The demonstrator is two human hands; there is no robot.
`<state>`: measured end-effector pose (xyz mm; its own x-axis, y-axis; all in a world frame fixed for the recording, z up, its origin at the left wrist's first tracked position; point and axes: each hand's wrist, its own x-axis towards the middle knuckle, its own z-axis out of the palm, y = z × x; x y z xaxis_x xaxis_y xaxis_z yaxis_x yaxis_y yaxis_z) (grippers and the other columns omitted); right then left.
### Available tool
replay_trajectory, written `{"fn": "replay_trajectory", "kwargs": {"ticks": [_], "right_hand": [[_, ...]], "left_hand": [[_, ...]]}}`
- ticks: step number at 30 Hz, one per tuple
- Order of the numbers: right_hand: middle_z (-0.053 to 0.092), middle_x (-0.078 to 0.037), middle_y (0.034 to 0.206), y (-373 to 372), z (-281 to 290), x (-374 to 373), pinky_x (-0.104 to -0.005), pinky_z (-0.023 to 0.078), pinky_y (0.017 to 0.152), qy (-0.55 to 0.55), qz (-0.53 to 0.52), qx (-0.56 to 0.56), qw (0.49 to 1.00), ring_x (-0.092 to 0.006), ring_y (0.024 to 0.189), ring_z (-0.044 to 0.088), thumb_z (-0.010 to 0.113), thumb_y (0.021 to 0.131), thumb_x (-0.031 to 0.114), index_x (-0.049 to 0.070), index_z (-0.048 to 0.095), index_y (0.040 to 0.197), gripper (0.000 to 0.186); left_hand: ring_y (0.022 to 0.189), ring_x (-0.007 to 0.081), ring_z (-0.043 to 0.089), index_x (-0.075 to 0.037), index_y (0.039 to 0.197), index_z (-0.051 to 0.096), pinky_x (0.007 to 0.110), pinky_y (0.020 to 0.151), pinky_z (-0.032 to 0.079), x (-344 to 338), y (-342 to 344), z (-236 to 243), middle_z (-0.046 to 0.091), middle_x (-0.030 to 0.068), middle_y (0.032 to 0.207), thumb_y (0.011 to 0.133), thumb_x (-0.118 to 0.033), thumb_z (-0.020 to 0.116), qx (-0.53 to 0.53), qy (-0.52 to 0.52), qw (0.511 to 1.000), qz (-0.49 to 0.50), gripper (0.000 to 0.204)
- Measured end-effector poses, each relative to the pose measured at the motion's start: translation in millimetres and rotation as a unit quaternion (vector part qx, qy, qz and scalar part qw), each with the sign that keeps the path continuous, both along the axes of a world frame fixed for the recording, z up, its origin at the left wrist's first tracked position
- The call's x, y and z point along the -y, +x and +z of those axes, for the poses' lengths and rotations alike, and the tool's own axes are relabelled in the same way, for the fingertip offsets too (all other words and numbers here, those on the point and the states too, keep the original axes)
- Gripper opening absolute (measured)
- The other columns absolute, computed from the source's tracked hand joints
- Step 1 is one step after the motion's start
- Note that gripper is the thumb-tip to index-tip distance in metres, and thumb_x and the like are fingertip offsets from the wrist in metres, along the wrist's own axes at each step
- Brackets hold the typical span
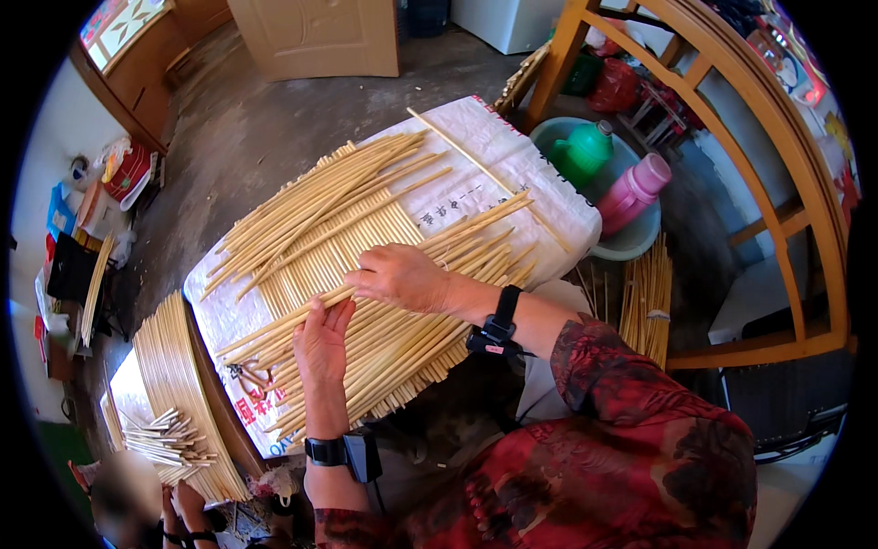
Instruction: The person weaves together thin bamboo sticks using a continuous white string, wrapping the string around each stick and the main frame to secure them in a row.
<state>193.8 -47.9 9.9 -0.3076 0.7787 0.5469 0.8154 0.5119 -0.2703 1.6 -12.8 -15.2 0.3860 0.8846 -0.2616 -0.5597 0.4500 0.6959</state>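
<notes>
At frame centre, my left hand [322,346] and right hand [401,277] pinch a slim straw-yellow reed-like stick [337,295]; likely light, stiff, snappable, best held mid-length.

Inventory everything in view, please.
Loose sticks: many, yellowish, two bunches on cloth
Held stick: one, yellowish, centre
Cloth: one, white, centre
Stick mat: one, yellowish, under the bunches
Single stick: one, yellowish, cloth's right
Second mat: one, yellowish, lower left
Short sticks: many, whitish, on second mat
Basin: one, pale blue, right
Flasks: two, green and pink, in basin
Stick bundle: one, tan, right floor
Frame: one, brown, right
Panel: one, tan, top
Box: one, white, top
Clutter: uncountable, mixed, left, upper right
Co-worker: one, partly seen, lower left
Sleeves: two, red-black, bottom
Wrist devices: two, black, forearms
Left grip: one, bare, at held stick
Right grip: one, bare, on held stick
</notes>
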Motion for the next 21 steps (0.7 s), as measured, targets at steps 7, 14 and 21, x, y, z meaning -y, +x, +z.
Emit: {"fn": "replay_trajectory", "kwargs": {"ticks": [7,14,21], "right_hand": [[0.050,-0.004,0.074,-2,6,-1,-0.0324,0.041,0.064,0.013,-0.009,0.009,1.000,-0.0194,0.072,0.054,0.061,0.075,0.022,0.010,0.056,0.088,0.019],[0.051,-0.002,0.070,-9,9,-10,-0.0313,0.039,0.067,0.037,0.010,0.030,0.999,-0.0180,0.073,0.052,0.055,0.072,0.016,0.011,0.058,0.077,0.007],[0.051,-0.001,0.068,11,37,-16,-0.0279,0.045,0.062,0.031,0.030,0.152,0.987,-0.0181,0.074,0.051,0.056,0.068,0.015,0.011,0.057,0.071,0.005]], "left_hand": [[0.092,0.0283,0.060,0.003,0.100,0.052,0.040,0.085,0.050,1,9,7,0.059,0.0163,0.098,0.086,-0.012,0.056,-0.009,0.003,1.000,0.020,0.021],[0.089,0.0271,0.061,0.003,0.102,0.052,0.041,0.083,0.051,4,11,6,0.059,0.0149,0.097,0.086,-0.010,0.055,-0.007,0.016,1.000,-0.005,0.021],[0.088,0.0249,0.061,0.003,0.104,0.053,0.040,0.083,0.051,4,16,6,0.060,0.0144,0.098,0.088,-0.011,0.053,0.026,0.042,0.998,-0.037,0.022]]}}
